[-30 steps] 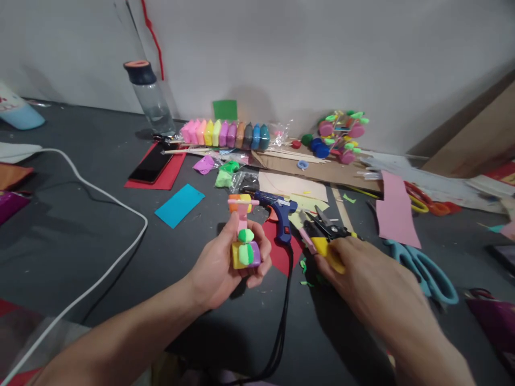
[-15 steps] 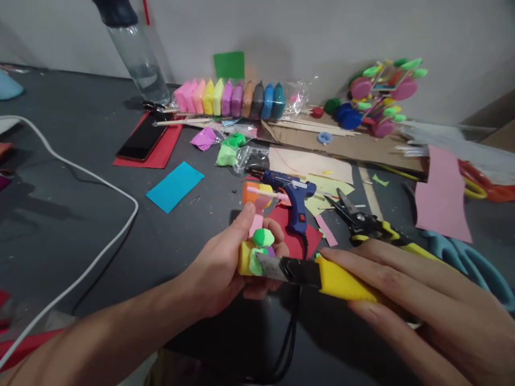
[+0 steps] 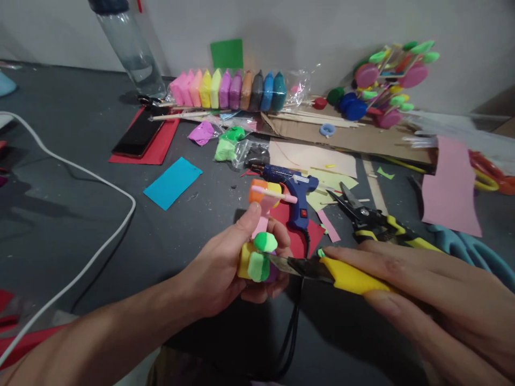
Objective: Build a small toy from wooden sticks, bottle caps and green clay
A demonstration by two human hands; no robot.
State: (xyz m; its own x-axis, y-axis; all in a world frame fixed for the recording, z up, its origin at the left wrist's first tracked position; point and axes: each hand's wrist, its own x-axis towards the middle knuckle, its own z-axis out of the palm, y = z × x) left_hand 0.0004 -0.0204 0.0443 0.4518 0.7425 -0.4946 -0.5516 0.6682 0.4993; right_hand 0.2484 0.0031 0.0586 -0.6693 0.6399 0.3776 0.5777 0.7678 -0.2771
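My left hand [image 3: 229, 257] is closed around a small colourful clay model [image 3: 258, 265] with green, yellow, orange, purple and pink parts. A stick with a pink end crosses its top. My right hand [image 3: 434, 289] grips a yellow utility knife [image 3: 354, 276], its blade pointing left with the tip at the green piece on the model. Whether the tip touches the clay I cannot tell. A bit of green clay [image 3: 321, 252] shows beside my right fingertips. Just behind the model lies a blue glue gun [image 3: 298, 195].
Cutters [image 3: 366, 214] with yellow-black handles and blue-handled scissors [image 3: 470, 252] lie on the right. Behind are a row of clay packs [image 3: 237, 91], a cardboard strip [image 3: 346, 128] and a finished-looking clay model [image 3: 388, 80]. A phone [image 3: 140, 134], blue paper [image 3: 173, 182] and white cable [image 3: 80, 169] are left.
The knife blade has shifted right, off the front of the green piece, uncovering more of it. My right hand has moved slightly right, and the view has shifted a little.
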